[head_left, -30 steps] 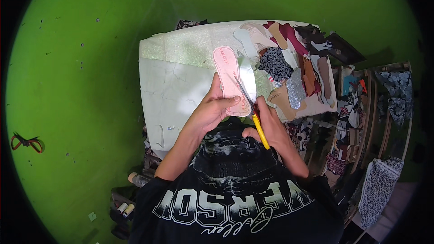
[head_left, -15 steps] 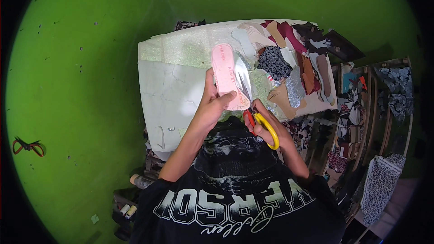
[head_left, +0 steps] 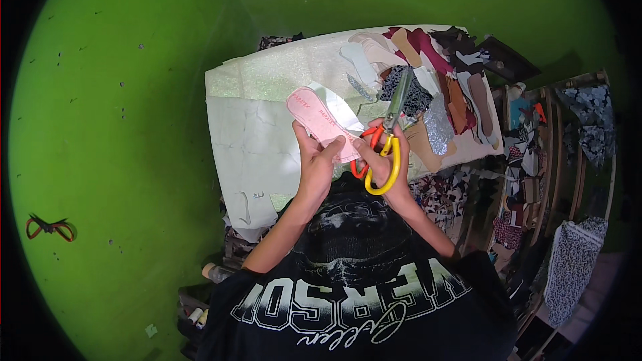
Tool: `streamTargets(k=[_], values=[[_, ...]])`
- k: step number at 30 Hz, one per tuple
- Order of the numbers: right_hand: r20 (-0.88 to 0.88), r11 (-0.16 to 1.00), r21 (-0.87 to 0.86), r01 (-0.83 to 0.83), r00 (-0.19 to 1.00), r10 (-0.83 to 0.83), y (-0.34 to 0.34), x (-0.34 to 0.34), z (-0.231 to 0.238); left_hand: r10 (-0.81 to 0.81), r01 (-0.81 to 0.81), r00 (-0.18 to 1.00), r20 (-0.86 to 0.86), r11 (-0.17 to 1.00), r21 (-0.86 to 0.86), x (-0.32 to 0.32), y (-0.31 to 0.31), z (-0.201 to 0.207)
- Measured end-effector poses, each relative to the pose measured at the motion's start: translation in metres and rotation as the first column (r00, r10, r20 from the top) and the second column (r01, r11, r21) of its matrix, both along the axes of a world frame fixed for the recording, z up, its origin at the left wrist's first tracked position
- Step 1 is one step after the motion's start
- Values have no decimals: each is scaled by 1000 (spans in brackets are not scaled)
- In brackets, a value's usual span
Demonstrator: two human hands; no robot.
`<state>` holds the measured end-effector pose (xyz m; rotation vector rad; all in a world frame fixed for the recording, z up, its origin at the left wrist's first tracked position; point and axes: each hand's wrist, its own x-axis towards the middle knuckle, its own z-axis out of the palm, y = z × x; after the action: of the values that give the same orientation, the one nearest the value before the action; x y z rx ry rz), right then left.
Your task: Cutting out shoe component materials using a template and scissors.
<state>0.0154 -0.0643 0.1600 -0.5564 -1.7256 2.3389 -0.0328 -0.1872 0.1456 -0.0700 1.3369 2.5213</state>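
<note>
A pink insole [head_left: 317, 117], shaped like a sole and printed with lettering, is held out over the table by my left hand [head_left: 315, 164], thumb pressed on its top near the close end. A pale, shiny piece of material [head_left: 342, 113] sticks out past its right edge. My right hand [head_left: 386, 168] is closed round the scissors [head_left: 399, 97], which have one yellow and one red handle. The blades point away from me, up and clear of the insole, and look closed. My right thumb and fingertip also reach the insole's near right edge.
A white-covered table [head_left: 247, 127] stands in front of me. Cut pieces of cloth and leather [head_left: 461, 103] lie heaped on its right, beside a dark tangled bundle [head_left: 394, 87]. At right stands a slatted wooden rack [head_left: 548, 160] with scraps. A green wall [head_left: 134, 127] rises at left.
The insole has tilted to the left and come lower. The scissors have swung away from its edge to the right, blades now upright, and my right fingers have come onto the insole.
</note>
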Motion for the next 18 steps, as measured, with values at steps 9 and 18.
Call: streamTargets(k=[9,18], values=[[2,989,116,-96,995,96,-10,10,3,166,-166,986,-21,986,31,-25,-14,1],[-44,970,172,-174,982,184,-9,11,6,261,-275,955,-139,957,-89,-28,-12,0]])
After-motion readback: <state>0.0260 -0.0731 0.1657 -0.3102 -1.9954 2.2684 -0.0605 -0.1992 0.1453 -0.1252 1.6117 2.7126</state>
